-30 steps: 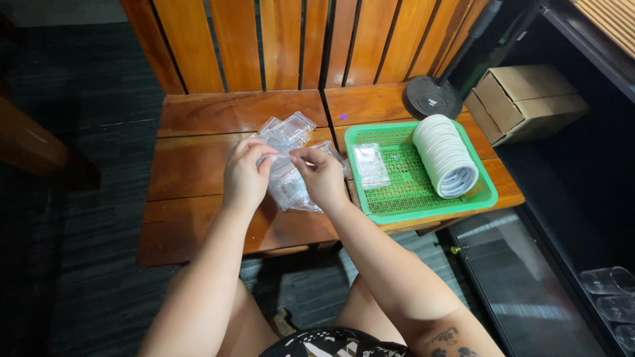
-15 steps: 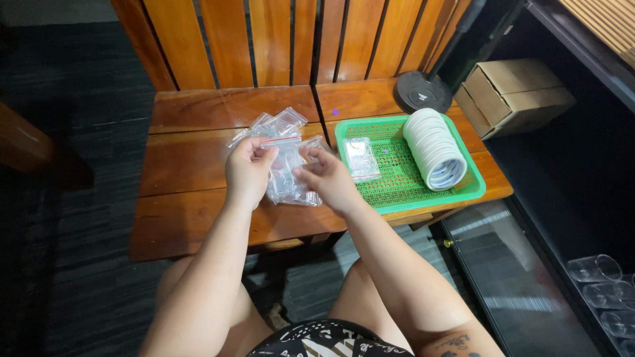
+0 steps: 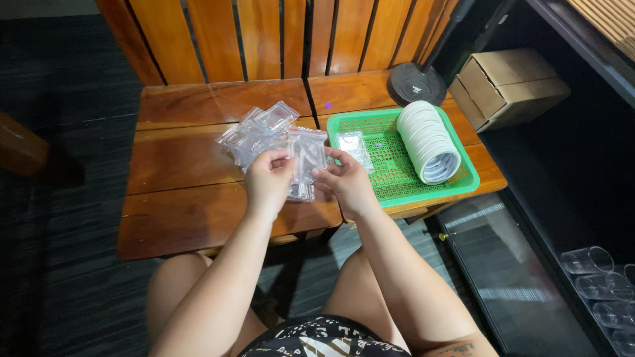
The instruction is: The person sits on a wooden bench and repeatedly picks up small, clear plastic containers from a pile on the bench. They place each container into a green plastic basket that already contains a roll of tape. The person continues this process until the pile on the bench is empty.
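My left hand (image 3: 268, 180) and my right hand (image 3: 345, 182) together hold one small clear zip bag (image 3: 305, 158) upright over the front of a wooden bench (image 3: 178, 198), fingers pinching its two sides. More clear zip bags lie in a loose pile (image 3: 254, 135) on the bench just behind my left hand. To the right of my right hand stands a green plastic tray (image 3: 397, 178) with one clear bag (image 3: 354, 147) lying in it and a row of white tape rolls (image 3: 428, 141) on edge.
The slatted wooden backrest (image 3: 264, 39) rises behind the bench. A black round stand base (image 3: 415, 84) sits at the back right, a cardboard box (image 3: 509, 86) beside it. Clear plastic cups (image 3: 595, 277) lie at lower right. My knees are under the bench's front edge.
Both hands have drawn slightly nearer to me and lifted a single bag off the pile; the right hand now grips its right side. The view has shifted a little.
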